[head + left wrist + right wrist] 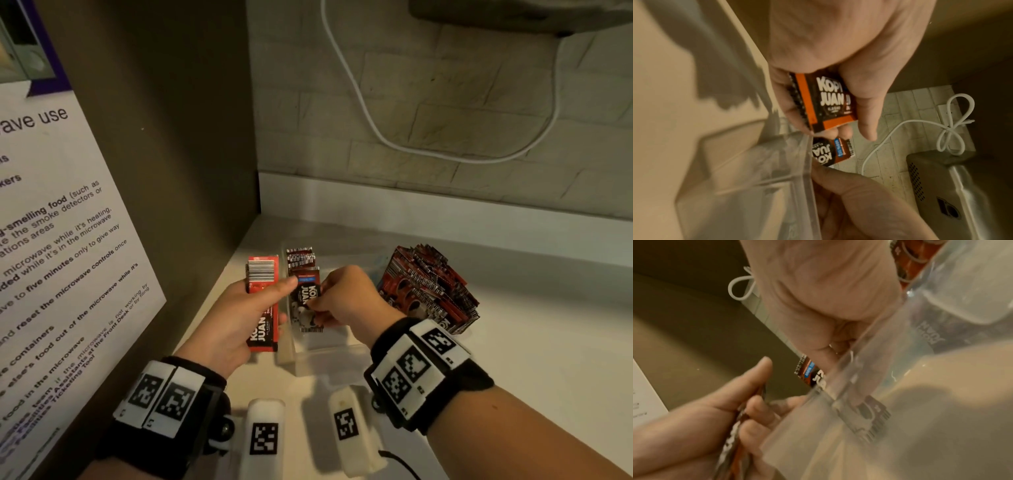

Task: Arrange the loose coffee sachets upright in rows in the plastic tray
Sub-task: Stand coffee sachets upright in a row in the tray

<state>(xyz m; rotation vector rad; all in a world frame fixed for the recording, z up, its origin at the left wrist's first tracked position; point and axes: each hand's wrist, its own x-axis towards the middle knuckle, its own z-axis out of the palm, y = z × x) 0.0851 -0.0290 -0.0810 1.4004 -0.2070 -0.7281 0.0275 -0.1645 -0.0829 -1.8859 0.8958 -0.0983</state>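
My left hand (279, 299) grips a stack of red coffee sachets (262, 301), thumb across the front, just left of the clear plastic tray (322, 354). In the left wrist view that stack (828, 100) reads "KOPI JUAN". My right hand (320, 305) pinches one dark sachet (305, 298) standing upright inside the tray at its left side. Behind it another sachet (300, 257) stands at the tray's back. The right wrist view shows the pinched sachet (810, 375) behind the clear tray wall (859, 386). A large pile of loose sachets (428, 287) lies to the tray's right.
The tray sits in a corner of a white counter (513, 342). A dark cabinet side (191, 154) with a paper notice (51, 240) closes off the left. A white cable (376, 130) hangs on the brick wall under a grey appliance (513, 13).
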